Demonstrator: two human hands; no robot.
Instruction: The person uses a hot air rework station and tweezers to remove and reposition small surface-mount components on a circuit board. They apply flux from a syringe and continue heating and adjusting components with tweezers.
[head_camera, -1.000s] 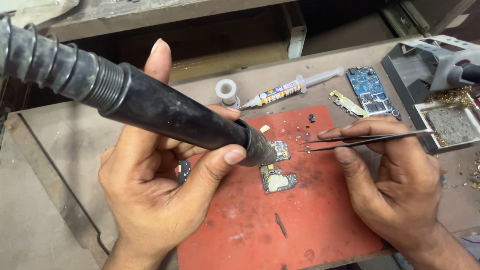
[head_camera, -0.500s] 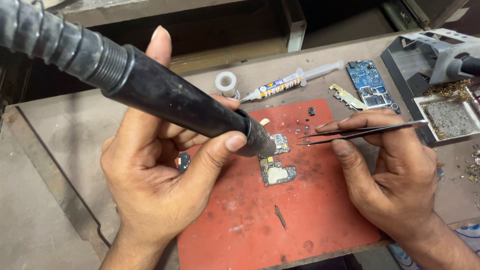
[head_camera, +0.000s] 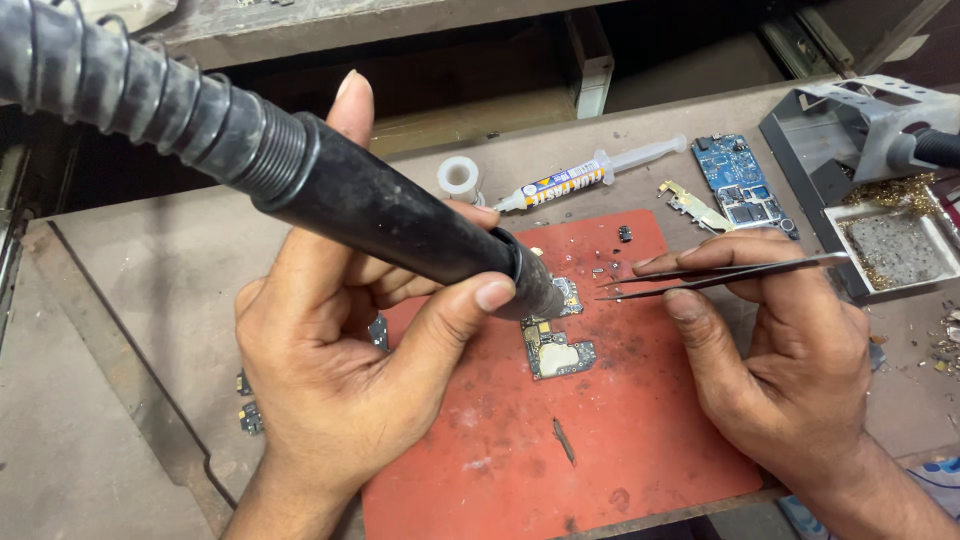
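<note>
Left hand (head_camera: 330, 370) is wrapped around a black hot-air wand (head_camera: 390, 215), thumb and fingers clamped on the barrel, ribbed hose running off toward the top-left. Nozzle tip sits right over a small circuit board (head_camera: 556, 345) lying near the middle of the red work mat (head_camera: 620, 440); can't tell if it touches. Right hand (head_camera: 790, 370) pinches metal tweezers (head_camera: 720, 275), tips pointing left, just right of the board and above the mat. Along the workbench's (head_camera: 160, 270) far edge: a white tape roll (head_camera: 459, 178), a flux syringe (head_camera: 590, 175), a blue circuit board (head_camera: 738, 185). At the far right corner, a grey iron stand (head_camera: 860, 125) with a tray of brass wool (head_camera: 895, 240). Loose chips sit near the mat's top edge.
</note>
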